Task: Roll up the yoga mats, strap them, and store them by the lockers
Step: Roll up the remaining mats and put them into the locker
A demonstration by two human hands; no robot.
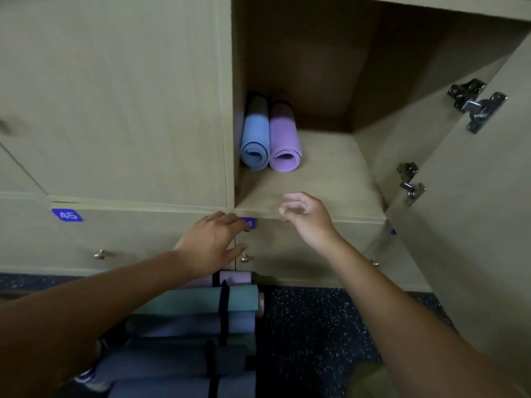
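Inside the open locker (321, 179), a rolled blue mat (255, 139) and a rolled purple mat (284, 142) lie side by side against its left wall. My left hand (212, 242) hovers with straight fingers in front of the lower locker door, holding nothing. In front of the shelf's front edge, my right hand (307, 216) is loosely curled and empty. On the floor below, several rolled mats (201, 326) with black straps (223, 311) are stacked against the lockers.
The locker door (474, 196) stands open at the right, its metal hinges showing. Closed lockers fill the left, one labelled 45 (67, 215). Brass knobs (244, 257) stick out of the lower doors. Dark speckled floor (316, 326) lies right of the mat stack.
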